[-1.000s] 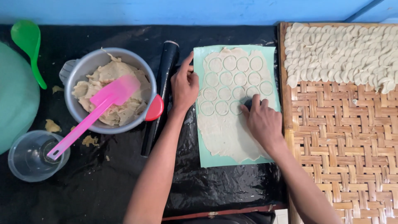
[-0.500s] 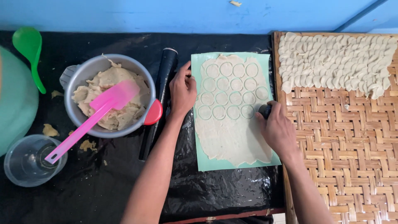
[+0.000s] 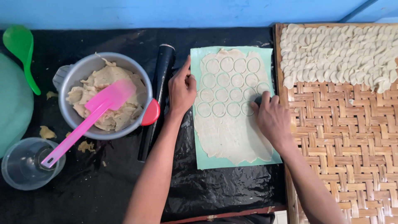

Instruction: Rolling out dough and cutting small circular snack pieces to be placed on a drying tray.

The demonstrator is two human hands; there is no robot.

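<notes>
While my left hand [image 3: 182,89] lies flat with fingers spread on the mat's [image 3: 236,162] nine o'clock edge, my right hand [image 3: 271,118] clenches a dark cutter [image 3: 258,100] on the dough sheet [image 3: 232,128] at three o'clock.

We see the dough sheet [image 3: 232,124] lying on the mat [image 3: 207,159] at centre. At nine o'clock of the mat lies the rolling pin [image 3: 159,89], and farther at nine o'clock stands the bowl [image 3: 72,79], with the spatula [image 3: 89,118] resting in it. At seven o'clock of the bowl stands the cup [image 3: 18,172]; at ten o'clock lies the spoon [image 3: 20,49]. At three o'clock of the mat sits the woven tray [image 3: 352,145], with cut dough pieces [image 3: 340,54] at its twelve o'clock end.
</notes>
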